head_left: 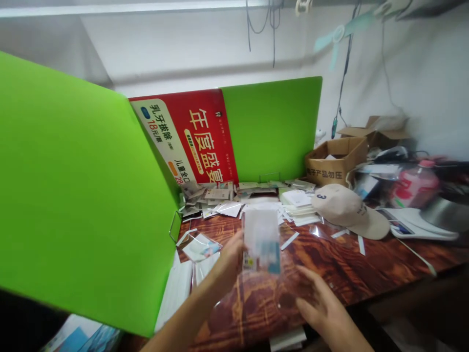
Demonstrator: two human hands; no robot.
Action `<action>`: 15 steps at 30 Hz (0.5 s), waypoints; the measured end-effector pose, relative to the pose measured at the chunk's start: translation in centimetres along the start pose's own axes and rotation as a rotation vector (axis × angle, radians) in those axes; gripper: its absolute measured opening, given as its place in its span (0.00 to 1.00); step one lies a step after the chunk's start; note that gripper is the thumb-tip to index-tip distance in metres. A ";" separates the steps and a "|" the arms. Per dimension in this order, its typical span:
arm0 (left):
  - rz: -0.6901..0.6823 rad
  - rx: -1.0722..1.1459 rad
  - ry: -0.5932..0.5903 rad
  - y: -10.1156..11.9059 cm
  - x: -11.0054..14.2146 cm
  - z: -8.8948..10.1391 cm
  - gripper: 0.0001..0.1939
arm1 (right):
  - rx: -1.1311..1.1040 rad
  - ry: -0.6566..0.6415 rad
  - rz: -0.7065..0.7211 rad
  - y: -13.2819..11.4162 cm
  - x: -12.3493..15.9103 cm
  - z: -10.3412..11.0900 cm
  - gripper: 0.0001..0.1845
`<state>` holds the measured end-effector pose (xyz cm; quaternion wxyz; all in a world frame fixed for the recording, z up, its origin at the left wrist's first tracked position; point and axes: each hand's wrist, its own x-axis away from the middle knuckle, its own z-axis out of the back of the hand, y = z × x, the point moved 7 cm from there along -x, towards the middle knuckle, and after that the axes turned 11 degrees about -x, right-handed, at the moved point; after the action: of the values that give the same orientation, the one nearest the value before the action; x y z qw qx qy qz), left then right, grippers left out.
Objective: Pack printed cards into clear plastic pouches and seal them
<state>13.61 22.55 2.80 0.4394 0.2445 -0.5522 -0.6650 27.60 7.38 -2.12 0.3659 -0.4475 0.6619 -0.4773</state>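
My left hand [231, 259] is closed on the left edge of a clear plastic packet [262, 239], held upright above the table. The packet looks blurred, with a whitish upper part and blue and yellow print lower down. To its lower right is my right hand [317, 303], its fingers and thumb spread apart and seemingly nothing gripped between them. Beneath both hands lies the reddish wood-grain table [252, 303]. Beside my left forearm rest another clear packet [201, 248] with a pale card in it and a stack of white sleeves [176, 286].
Tall green panels [88, 195] stand at the left and back, with a red printed sheet [198, 137] between. Piled packets [218, 195] line the back. A cap [348, 210], cardboard box [335, 159], white scale [417, 225] and pink bottle [415, 183] crowd the right.
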 end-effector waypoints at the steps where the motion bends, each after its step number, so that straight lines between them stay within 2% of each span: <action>1: 0.022 0.052 -0.058 -0.4 1.9 -1.4 0.18 | -0.025 -0.022 -0.002 -0.6 -0.4 -0.6 0.35; 3: 0.080 0.123 -0.133 -1.9 5.3 -3.3 0.23 | -0.057 -0.133 -0.013 -1.8 -0.7 -2.4 0.34; 4: 0.080 0.130 -0.115 -2.7 6.6 -3.6 0.24 | -0.047 -0.178 -0.010 -2.3 -0.6 -3.1 0.31; 7: -0.084 0.050 0.126 -4.7 10.0 -2.5 0.29 | 0.158 -0.160 0.071 -2.8 0.7 -4.1 0.24; 9: -0.195 0.022 0.188 -5.8 12.0 -2.6 0.37 | 0.377 -0.183 0.232 -2.8 2.0 -4.9 0.23; 11: -0.201 0.061 0.137 -6.9 13.3 -3.6 0.42 | 0.569 -0.285 0.470 -2.6 3.8 -6.2 0.22; 13: -0.144 0.109 0.114 -7.5 14.0 -4.2 0.40 | 0.700 -0.388 0.685 -2.6 5.6 -7.1 0.23; 15: -0.133 0.081 0.159 -7.2 14.4 -3.8 0.32 | 0.786 -0.452 0.805 -3.5 6.9 -7.1 0.23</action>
<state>7.32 8.27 -2.79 0.4265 0.3502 -0.5244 -0.6484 19.66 2.55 2.79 0.7870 -0.0837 0.4592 -0.4034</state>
